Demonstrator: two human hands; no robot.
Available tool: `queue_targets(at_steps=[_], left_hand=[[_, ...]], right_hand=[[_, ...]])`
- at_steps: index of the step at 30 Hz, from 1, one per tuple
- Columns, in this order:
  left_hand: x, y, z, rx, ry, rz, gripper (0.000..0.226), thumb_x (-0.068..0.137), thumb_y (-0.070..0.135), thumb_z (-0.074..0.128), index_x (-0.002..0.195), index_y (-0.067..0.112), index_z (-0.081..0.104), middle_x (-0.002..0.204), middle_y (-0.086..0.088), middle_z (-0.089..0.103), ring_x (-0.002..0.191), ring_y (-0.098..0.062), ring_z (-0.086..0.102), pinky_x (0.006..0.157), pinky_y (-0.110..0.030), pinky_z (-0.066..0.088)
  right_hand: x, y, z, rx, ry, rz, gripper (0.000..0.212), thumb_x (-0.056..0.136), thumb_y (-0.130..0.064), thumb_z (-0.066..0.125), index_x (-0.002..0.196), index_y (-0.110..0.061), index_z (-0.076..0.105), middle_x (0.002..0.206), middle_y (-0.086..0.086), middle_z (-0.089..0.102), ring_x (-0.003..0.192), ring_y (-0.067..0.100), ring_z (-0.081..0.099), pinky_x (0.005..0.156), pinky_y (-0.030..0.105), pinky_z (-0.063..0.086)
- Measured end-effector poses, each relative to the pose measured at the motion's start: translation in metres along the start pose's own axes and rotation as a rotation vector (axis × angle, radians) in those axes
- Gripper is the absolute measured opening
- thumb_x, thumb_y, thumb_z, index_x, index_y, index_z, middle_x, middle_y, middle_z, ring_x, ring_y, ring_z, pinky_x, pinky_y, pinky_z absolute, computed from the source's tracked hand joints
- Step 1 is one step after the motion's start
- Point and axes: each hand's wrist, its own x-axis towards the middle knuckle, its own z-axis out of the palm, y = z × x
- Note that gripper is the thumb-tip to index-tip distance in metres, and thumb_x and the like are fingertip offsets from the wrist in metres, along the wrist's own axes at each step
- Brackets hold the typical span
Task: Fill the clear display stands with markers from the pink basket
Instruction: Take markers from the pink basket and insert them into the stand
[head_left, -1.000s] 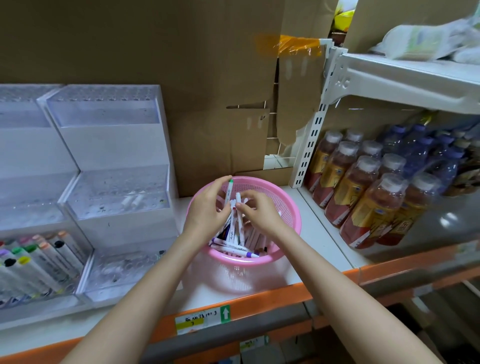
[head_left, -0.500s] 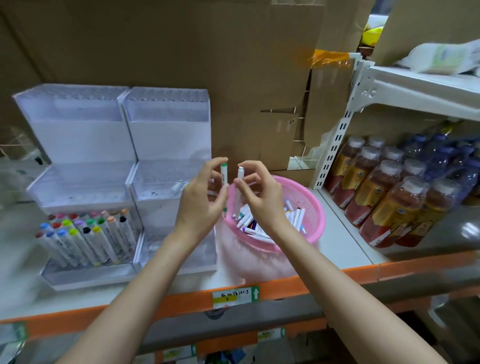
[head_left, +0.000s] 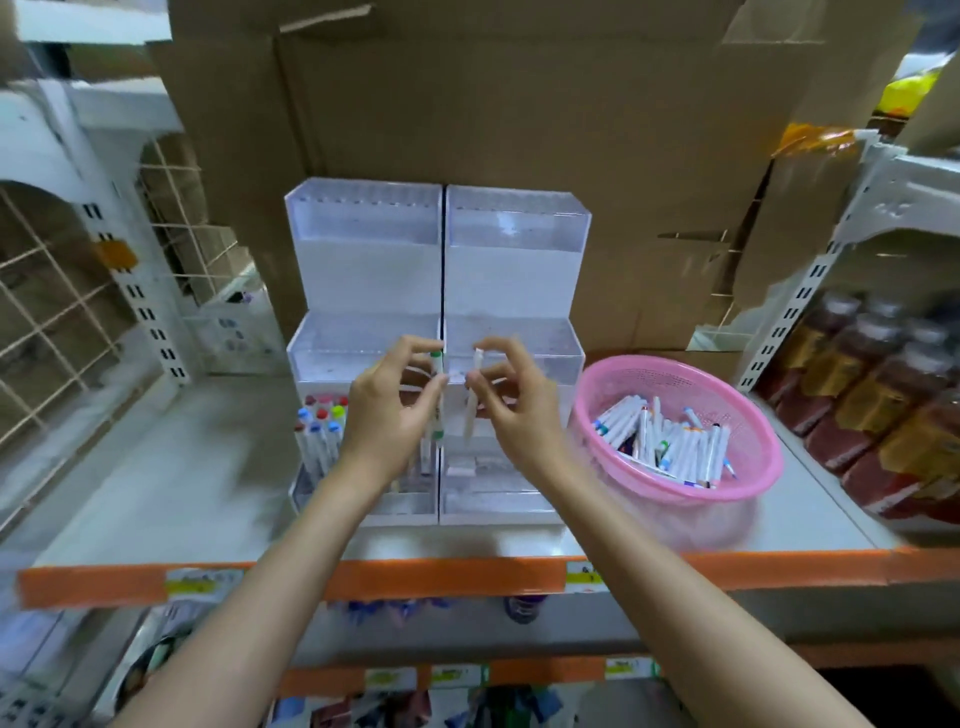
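Both hands had come away from the pink basket (head_left: 691, 382) and swung leftward, so that they hung in front of the clear display stands (head_left: 514, 234), with the basket off to their right. The left hand (head_left: 387, 415) pinched a green-capped marker (head_left: 437, 384) upright between thumb and fingertips. The right hand (head_left: 519, 410) pinched a pale marker (head_left: 475, 384) the same way, just beside the first, the two barrels apart.

Doing this step well probably meant handling one marker at a time: lowering it cap-up and vertical into a free hole, and releasing only once it was seated. The left stand (head_left: 363, 270) already carried a cluster of standing markers (head_left: 319, 428) at the left of its lowest tier, so the nearest free places looked to be beside them. The right stand (head_left: 514, 280) appeared unfilled, though blur made its lowest tier hard to read. Plenty of loose markers (head_left: 670, 441) lay in the basket, so the job seemed far from finished.

Stands and basket sat on a pale shelf (head_left: 182, 467) with an orange front edge carrying price labels. Brown cardboard (head_left: 519, 104) backed the stands. Bottled drinks (head_left: 872, 395) filled the neighbouring bay on the right, and a wire grid (head_left: 47, 322) stood at the left.
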Motion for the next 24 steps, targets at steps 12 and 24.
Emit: queue_targets(at_steps=[12,24], left_hand=[[-0.004,-0.03,-0.033,-0.102,-0.082,-0.076,0.015,0.081,0.015,0.073,0.086,0.019,0.06,0.079,0.008,0.065,0.073,-0.003,0.067,0.065,-0.009,0.05],[-0.009,-0.048,-0.039,-0.084,-0.147,-0.059,0.012,0.081,0.011,0.074,0.087,0.013,0.063,0.08,0.002,0.068,0.074,-0.008,0.068,0.071,-0.031,0.058]], right_hand=[[-0.017,-0.001,0.052,-0.07,0.046,-0.013,0.021,0.092,-0.024,0.063,0.11,-0.031,0.053,0.075,0.001,0.066,0.071,0.02,0.067,0.064,0.051,0.056],[-0.026,0.001,0.06,-0.137,0.084,0.025,0.018,0.092,-0.019,0.063,0.107,-0.025,0.055,0.081,0.005,0.062,0.07,0.017,0.063,0.055,0.049,0.054]])
